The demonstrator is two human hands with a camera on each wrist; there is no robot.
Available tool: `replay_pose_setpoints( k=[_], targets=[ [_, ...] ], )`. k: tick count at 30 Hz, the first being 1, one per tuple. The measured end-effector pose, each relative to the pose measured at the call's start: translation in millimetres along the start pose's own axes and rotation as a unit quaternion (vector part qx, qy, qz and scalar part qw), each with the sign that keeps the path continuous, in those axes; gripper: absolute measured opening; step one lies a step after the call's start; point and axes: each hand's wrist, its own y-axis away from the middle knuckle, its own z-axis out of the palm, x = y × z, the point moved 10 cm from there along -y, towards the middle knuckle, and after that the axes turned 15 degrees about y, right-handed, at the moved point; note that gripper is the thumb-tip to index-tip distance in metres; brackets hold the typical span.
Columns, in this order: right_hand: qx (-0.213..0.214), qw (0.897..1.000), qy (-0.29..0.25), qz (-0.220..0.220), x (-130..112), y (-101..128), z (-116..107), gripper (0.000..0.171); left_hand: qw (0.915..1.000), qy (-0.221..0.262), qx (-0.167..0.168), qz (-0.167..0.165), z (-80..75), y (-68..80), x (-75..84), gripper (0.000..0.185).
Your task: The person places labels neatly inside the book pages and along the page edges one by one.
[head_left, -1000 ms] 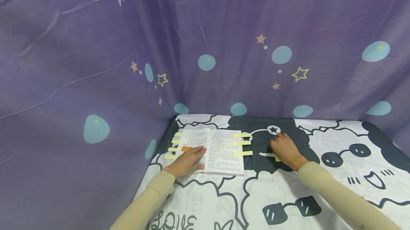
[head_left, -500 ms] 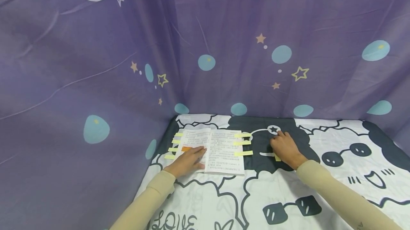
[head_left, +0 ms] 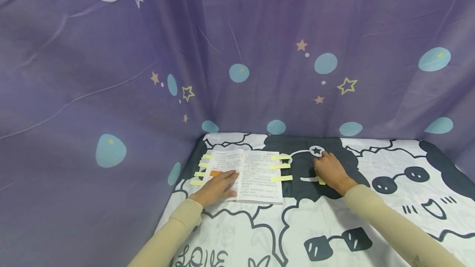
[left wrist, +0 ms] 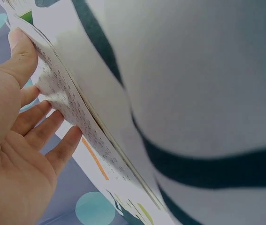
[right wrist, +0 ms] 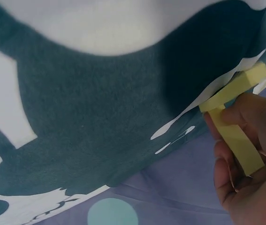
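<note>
The fingers of the left hand (head_left: 217,186) lie nearly straight and slightly spread, flat on the left page of the open white paperback book with printed text (head_left: 245,174), low and left of centre in the head view. The left wrist view shows the fingertips (left wrist: 72,136) pressing the page beside a thin orange sticky strip (left wrist: 94,158), with the thumb along the page edge; that hand grips nothing.

The right hand (head_left: 330,170) sits just right of the book on the black-and-white cartoon-printed cloth (head_left: 334,225). In the right wrist view its fingers (right wrist: 226,119) are curled around a small pad of pale yellow sticky strips (right wrist: 238,140), one strip bent upward at the top. I cannot tell whether the thumb is peeling that strip or only steadying it.

More yellow strips (head_left: 281,167) jut from both outer edges of the book, toward the middle of the frame.

From where I stand, the likely trouble is the thin strip: pulled at an angle it could curl, stick to the fingers or tear, or two could come away together. If the left hand eases off, the pages could spring up and close over the place. The cloth is soft too, so dragging either hand might wrinkle it and shift the book.

A purple fabric backdrop with blue dots and stars (head_left: 259,31) fills the upper frame.
</note>
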Motion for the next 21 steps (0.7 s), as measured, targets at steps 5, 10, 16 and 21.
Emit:
replay_pose_setpoints(
  k=[5,10,16,21],
  targets=[
    [-0.016,0.999,-0.033,0.004,6.1,-0.8,3.8,0.014,1.0,0.007,0.001,-0.002,-0.1,0.5,-0.8,0.074],
    [-0.008,1.0,-0.03,-0.005,-1.4,6.7,7.3,0.018,1.0,0.003,-0.004,-0.003,4.3,1.0,-1.9,0.074],
    [0.018,0.998,-0.053,0.015,5.5,5.3,0.2,0.027,1.0,-0.008,0.004,0.002,2.1,1.1,-1.7,0.074],
    [0.012,0.998,-0.063,0.022,8.8,4.2,-2.0,0.029,1.0,0.0,0.005,0.002,1.4,0.4,-3.2,0.075]
  ],
)
